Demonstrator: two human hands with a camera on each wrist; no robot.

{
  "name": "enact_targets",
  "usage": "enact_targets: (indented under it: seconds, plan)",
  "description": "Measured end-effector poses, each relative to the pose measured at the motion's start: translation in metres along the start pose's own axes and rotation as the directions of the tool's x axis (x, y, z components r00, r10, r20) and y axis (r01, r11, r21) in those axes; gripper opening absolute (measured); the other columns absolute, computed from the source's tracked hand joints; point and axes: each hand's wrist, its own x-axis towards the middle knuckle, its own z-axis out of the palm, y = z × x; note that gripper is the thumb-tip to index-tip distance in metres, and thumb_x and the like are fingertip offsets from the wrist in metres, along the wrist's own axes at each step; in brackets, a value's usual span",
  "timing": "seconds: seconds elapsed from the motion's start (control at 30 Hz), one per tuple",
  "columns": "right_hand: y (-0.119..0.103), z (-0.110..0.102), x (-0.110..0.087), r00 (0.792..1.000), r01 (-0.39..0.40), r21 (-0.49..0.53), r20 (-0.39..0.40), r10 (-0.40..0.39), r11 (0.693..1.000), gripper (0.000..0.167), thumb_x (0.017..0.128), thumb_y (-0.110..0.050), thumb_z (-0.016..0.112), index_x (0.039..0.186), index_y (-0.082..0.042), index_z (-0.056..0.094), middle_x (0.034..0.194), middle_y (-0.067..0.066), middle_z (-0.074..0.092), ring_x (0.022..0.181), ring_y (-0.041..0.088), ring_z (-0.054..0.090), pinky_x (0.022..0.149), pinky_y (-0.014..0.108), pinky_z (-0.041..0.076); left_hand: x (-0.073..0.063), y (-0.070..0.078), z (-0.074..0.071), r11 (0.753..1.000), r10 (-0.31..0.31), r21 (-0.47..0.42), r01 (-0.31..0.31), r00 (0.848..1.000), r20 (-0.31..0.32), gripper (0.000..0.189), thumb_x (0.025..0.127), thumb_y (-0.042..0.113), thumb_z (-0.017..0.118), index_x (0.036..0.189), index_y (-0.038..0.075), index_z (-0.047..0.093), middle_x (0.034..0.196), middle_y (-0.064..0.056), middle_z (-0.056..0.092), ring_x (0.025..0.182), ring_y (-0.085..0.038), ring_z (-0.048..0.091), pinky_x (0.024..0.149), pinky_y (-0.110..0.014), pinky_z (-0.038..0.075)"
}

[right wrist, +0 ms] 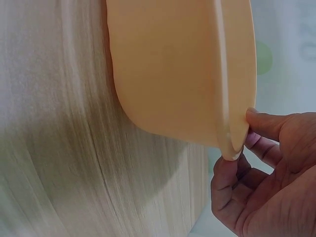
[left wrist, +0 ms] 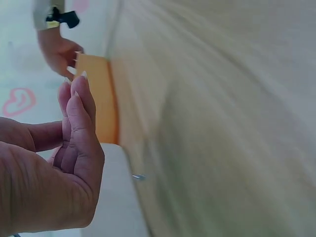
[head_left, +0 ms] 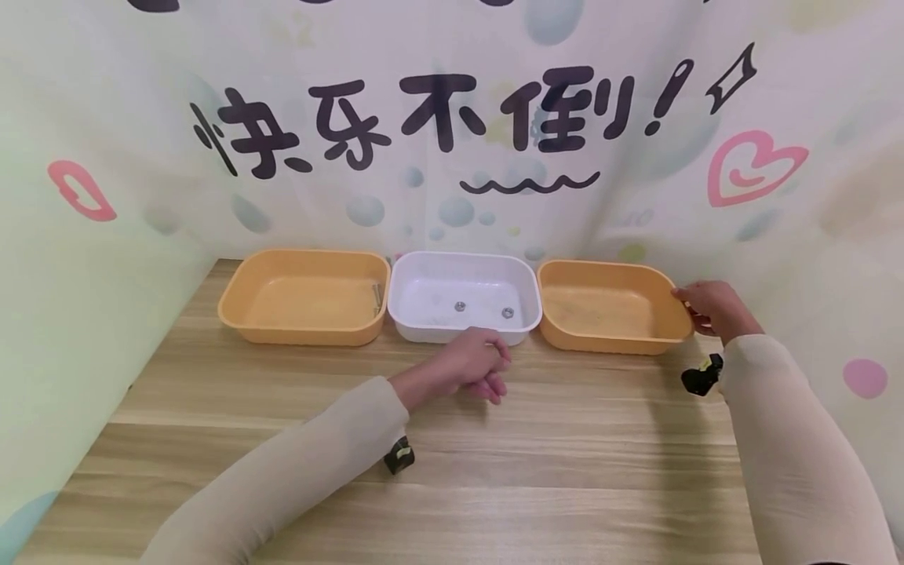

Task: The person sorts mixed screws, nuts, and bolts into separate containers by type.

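My right hand (head_left: 716,306) pinches the right-end rim of an orange plastic bin (head_left: 600,344), thumb inside the rim and fingers under it in the right wrist view. In front of a white bin (head_left: 417,333) is my left hand (head_left: 475,365), its fingers loosely bent with nothing visible in them. Two metal nuts, one near the middle (head_left: 461,307) and one to the right (head_left: 508,313), lie in the white bin. Beside that bin, the left wrist view shows a small metal piece (left wrist: 138,176) whose kind is unclear.
A second orange bin (head_left: 311,336) stands at the left of the row, with bolts (head_left: 377,295) by its right wall. The bins line the back of the wooden table (head_left: 565,471), against a printed cloth (head_left: 438,220).
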Motion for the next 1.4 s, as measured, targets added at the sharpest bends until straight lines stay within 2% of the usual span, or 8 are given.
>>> enact_targets:
  seconds: [0.23,0.37,0.5,0.67,0.87,1.13,1.37,1.4]
  plan:
    - [0.001,-0.001,0.001,1.000,-0.021,0.003,0.001,0.021,1.000,0.035,0.098,-0.034,0.053,0.110,-0.002,0.051,0.078,0.002,0.054,0.069,0.016,0.054,0.067,0.028,0.051,0.006,0.037,0.020,0.994,0.054,-0.095,-0.056,0.998,-0.026,0.007,0.096,0.005,0.057,0.103,0.006,0.057,0.062,-0.014,0.064,0.048,-0.021,0.063,0.041,-0.024,0.048]
    - [0.001,-0.001,0.000,1.000,-0.014,0.014,0.003,0.014,1.000,0.032,0.098,-0.033,0.053,0.108,-0.002,0.051,0.076,0.001,0.054,0.069,0.016,0.055,0.067,0.029,0.051,0.019,0.053,0.033,0.987,0.075,-0.138,-0.086,0.994,-0.081,0.006,0.095,0.003,0.058,0.092,0.008,0.057,0.059,-0.014,0.063,0.045,-0.021,0.061,0.038,-0.023,0.045]
    - [0.001,0.000,0.000,1.000,-0.017,0.021,-0.007,0.017,1.000,0.030,0.098,-0.032,0.054,0.105,-0.003,0.052,0.076,0.001,0.054,0.068,0.016,0.055,0.066,0.028,0.052,0.034,0.063,0.042,0.982,0.079,-0.158,-0.100,0.988,-0.136,0.007,0.094,0.001,0.057,0.089,0.007,0.057,0.058,-0.014,0.063,0.045,-0.021,0.061,0.038,-0.023,0.046]
    - [0.001,0.002,-0.001,1.000,-0.005,0.023,-0.015,0.005,1.000,0.030,0.098,-0.031,0.053,0.107,-0.003,0.051,0.075,0.000,0.054,0.067,0.014,0.055,0.065,0.027,0.052,0.051,0.070,0.048,0.977,0.062,-0.189,-0.100,0.978,-0.199,0.008,0.094,0.001,0.056,0.088,0.005,0.056,0.059,-0.015,0.063,0.047,-0.022,0.060,0.038,-0.023,0.045]
    - [0.001,0.002,-0.003,1.000,-0.001,0.016,-0.011,0.001,1.000,0.034,0.099,-0.033,0.052,0.111,-0.001,0.051,0.077,0.001,0.055,0.068,0.016,0.055,0.065,0.027,0.051,0.063,0.077,0.054,0.968,0.022,-0.237,-0.080,0.972,-0.235,0.010,0.095,0.001,0.055,0.086,0.006,0.056,0.058,-0.013,0.063,0.047,-0.021,0.060,0.039,-0.022,0.044]
    - [-0.002,0.003,-0.008,1.000,-0.001,-0.005,-0.026,0.001,1.000,0.036,0.099,-0.033,0.052,0.112,0.000,0.050,0.081,0.004,0.052,0.073,0.018,0.054,0.068,0.029,0.051,0.064,0.085,0.059,0.969,0.018,-0.234,-0.076,0.970,-0.241,0.005,0.096,0.004,0.055,0.093,0.008,0.057,0.061,-0.014,0.064,0.047,-0.021,0.060,0.039,-0.021,0.043]
    - [-0.001,0.003,-0.007,1.000,0.007,-0.007,-0.028,-0.007,1.000,0.036,0.100,-0.032,0.051,0.113,0.001,0.049,0.079,0.003,0.052,0.072,0.018,0.054,0.067,0.028,0.051,0.065,0.081,0.059,0.975,0.023,-0.211,-0.075,0.971,-0.238,0.004,0.096,0.004,0.056,0.098,0.007,0.058,0.061,-0.014,0.065,0.048,-0.022,0.061,0.040,-0.022,0.044]
    - [0.000,0.003,-0.007,1.000,0.004,-0.004,-0.026,-0.004,1.000,0.036,0.099,-0.032,0.051,0.113,0.001,0.049,0.079,0.003,0.053,0.071,0.018,0.055,0.066,0.028,0.051,0.065,0.080,0.059,0.975,0.023,-0.210,-0.075,0.971,-0.239,0.004,0.096,0.004,0.056,0.097,0.008,0.058,0.061,-0.014,0.065,0.049,-0.022,0.062,0.043,-0.024,0.047]
